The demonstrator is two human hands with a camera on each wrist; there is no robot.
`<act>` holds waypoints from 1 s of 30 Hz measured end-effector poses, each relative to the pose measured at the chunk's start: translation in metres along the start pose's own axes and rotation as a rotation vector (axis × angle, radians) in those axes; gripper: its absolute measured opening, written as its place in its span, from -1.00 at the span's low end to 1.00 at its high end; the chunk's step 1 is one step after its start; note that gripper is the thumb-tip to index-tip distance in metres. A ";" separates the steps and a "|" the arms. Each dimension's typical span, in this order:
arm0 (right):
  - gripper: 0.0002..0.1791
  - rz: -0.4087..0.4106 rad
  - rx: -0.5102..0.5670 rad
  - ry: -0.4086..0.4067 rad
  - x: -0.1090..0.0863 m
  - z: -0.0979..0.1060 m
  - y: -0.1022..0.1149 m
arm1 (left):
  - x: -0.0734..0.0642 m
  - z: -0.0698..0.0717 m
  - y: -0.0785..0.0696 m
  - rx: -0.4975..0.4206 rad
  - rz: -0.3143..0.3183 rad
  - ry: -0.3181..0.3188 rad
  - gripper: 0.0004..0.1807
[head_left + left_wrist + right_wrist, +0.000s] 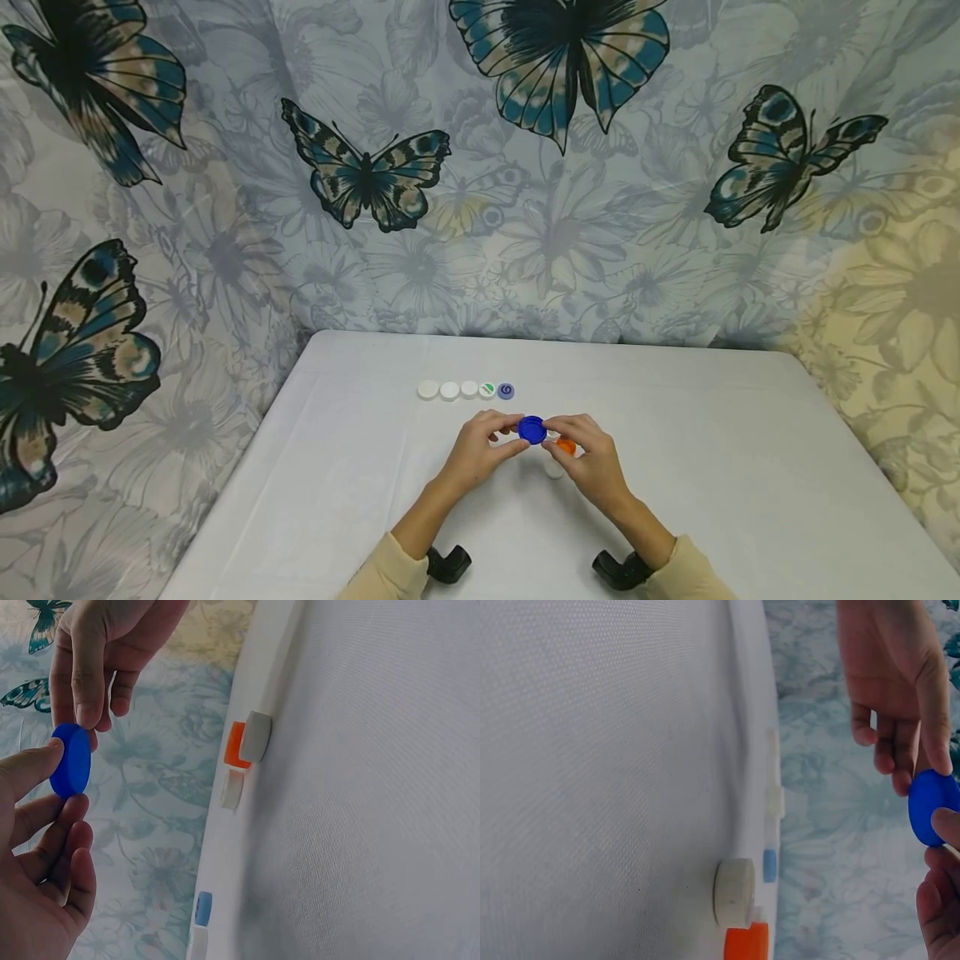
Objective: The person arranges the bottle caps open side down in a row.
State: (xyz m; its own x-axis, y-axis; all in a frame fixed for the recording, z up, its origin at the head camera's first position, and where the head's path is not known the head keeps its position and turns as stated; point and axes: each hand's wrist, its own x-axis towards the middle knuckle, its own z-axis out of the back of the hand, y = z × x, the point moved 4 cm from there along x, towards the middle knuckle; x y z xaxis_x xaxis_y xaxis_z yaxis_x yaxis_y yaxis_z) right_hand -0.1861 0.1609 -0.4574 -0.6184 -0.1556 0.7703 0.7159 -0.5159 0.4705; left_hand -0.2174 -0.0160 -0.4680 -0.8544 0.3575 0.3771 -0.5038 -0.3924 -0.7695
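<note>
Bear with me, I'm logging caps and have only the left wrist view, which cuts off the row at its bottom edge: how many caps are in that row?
Observer: The head view shows a row of five caps.
Operator: Does any white one carry a mark?
Observer: Yes, the white cap next to the pale blue cap bears a green mark.
Operator: And the dark blue cap, pinched by the left hand and right hand? I see it nearly edge-on.
Observer: From the head view, its round face shows a ring inside the rim.
</note>
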 end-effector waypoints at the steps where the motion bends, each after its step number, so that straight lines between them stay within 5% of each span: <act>1: -0.58 0.005 -0.007 0.000 0.000 0.000 0.000 | 0.000 0.000 0.000 0.001 0.000 -0.001 -0.61; 30: -0.60 -0.025 0.004 -0.072 -0.001 -0.008 -0.005 | 0.000 0.000 0.001 -0.072 0.038 -0.100 -0.74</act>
State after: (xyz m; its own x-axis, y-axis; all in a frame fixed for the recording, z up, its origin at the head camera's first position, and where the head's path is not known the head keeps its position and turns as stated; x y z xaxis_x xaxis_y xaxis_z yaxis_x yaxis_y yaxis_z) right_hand -0.1918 0.1571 -0.4636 -0.6115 -0.0818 0.7870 0.7017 -0.5157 0.4916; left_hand -0.2176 -0.0165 -0.4692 -0.8828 0.2560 0.3938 -0.4637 -0.3407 -0.8179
